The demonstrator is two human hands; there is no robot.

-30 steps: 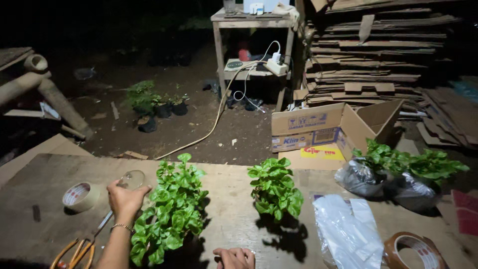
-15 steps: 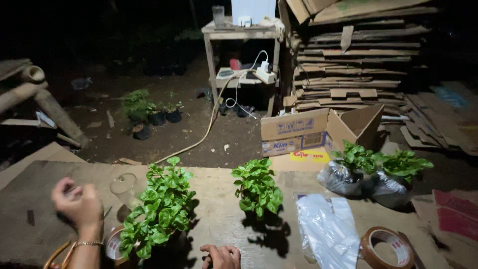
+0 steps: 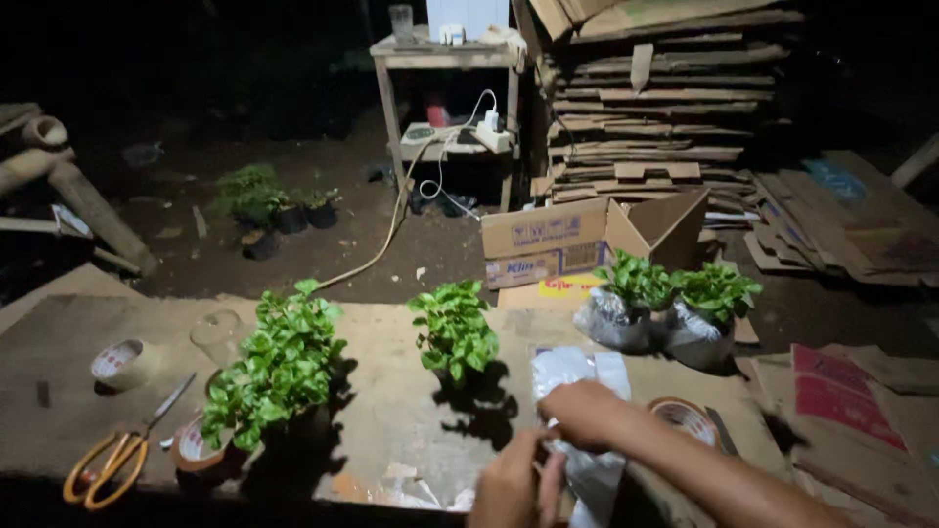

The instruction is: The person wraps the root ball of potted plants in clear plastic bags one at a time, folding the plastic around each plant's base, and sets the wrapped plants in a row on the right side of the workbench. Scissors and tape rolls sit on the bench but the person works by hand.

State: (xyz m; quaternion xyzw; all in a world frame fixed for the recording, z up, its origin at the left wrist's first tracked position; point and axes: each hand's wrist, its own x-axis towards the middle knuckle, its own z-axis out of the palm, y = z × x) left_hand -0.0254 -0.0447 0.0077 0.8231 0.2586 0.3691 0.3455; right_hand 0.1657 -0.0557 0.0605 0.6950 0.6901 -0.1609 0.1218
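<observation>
Head view: both hands, left hand [image 3: 514, 484] and right hand [image 3: 579, 413], pinch closed on the thin plastic bag [image 3: 577, 386] on the table [image 3: 391, 391], probably light, limp, slippery, best gripped at its edge.

The two plants in the middle of the frame, the larger plant [image 3: 279, 364] and the smaller plant [image 3: 453, 329], are showing bright green leaves. The scissors [image 3: 119, 451] at the lower left are showing orange-yellow handles. The plastic bags [image 3: 577, 376] under the right hand [image 3: 585, 414] are looking white and half clear. The tape roll [image 3: 124, 364] at the left is appearing pale with red marks. The cardboard box [image 3: 548, 240] is showing brown with blue and yellow print.
</observation>
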